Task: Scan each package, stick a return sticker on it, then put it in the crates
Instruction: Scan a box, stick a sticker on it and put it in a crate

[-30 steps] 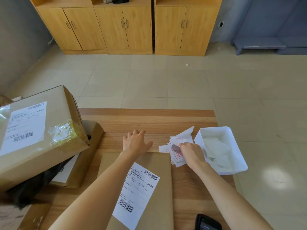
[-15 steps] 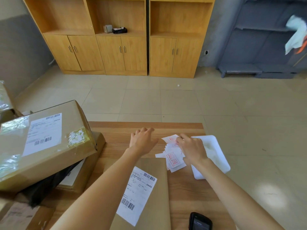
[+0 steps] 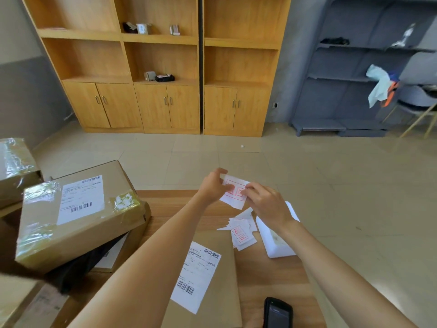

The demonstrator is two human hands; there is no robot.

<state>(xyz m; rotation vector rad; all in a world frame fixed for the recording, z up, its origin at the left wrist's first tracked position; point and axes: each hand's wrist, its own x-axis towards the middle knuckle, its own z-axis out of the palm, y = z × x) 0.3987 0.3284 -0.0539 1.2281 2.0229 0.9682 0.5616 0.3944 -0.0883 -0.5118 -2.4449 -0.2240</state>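
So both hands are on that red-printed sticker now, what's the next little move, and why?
Probably peel the return sticker off its backing. Both the left hand and the right hand pinch it above the table, and the flat package below shows only its shipping label, with no red sticker on it.

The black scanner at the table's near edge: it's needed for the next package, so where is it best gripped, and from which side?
Grip the scanner across its long sides, probably with the right hand, reaching from above. It lies flat, screen up, beside the flat package, with bare table around it.
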